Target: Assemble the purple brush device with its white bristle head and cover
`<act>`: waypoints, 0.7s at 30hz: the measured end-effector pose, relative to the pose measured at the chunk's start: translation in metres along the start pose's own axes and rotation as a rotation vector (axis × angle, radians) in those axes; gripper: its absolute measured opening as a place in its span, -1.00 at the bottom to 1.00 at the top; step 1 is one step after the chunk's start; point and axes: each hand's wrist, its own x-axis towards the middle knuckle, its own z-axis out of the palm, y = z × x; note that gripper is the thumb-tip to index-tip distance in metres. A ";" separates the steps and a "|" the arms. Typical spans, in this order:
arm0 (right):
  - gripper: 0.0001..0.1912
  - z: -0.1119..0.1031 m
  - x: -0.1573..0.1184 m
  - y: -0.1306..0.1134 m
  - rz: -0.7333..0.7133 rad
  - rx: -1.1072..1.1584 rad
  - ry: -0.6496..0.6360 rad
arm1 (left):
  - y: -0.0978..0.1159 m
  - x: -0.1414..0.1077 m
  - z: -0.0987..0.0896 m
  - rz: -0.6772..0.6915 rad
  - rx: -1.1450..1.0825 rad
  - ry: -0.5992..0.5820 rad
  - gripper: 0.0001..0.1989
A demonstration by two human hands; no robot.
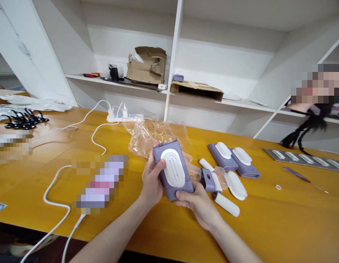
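Note:
Both hands hold a purple plastic casing (163,153) above the table, tilted, with a white ribbed oval pad (175,168) on its upper face. My left hand (152,179) is closed round its left side, the thumb against the pad's edge. At the lower right corner, my right hand (197,202) grips the casing, thumb on top. Just right of it lie a small purple part with a dark oval opening (209,179), a loose white oval pad (236,185) and a white cylinder (227,204). Two similar purple casings with white pads (223,157) lie further back.
Crumpled clear plastic (142,135) lies behind the hands. A power strip (125,117) and white cables (46,193) run along the left, near a blurred phone-like device (102,184). A thin purple-handled tool (297,174) and a grey tray (303,159) lie right, near another person.

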 end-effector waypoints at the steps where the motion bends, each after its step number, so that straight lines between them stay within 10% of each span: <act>1: -0.51 0.001 0.000 0.001 0.006 -0.010 0.003 | -0.002 0.000 -0.001 0.011 0.016 -0.001 -0.39; 21: -0.69 0.006 -0.002 0.009 -0.432 -0.536 0.117 | 0.014 0.003 0.002 -0.201 -0.066 0.053 -0.52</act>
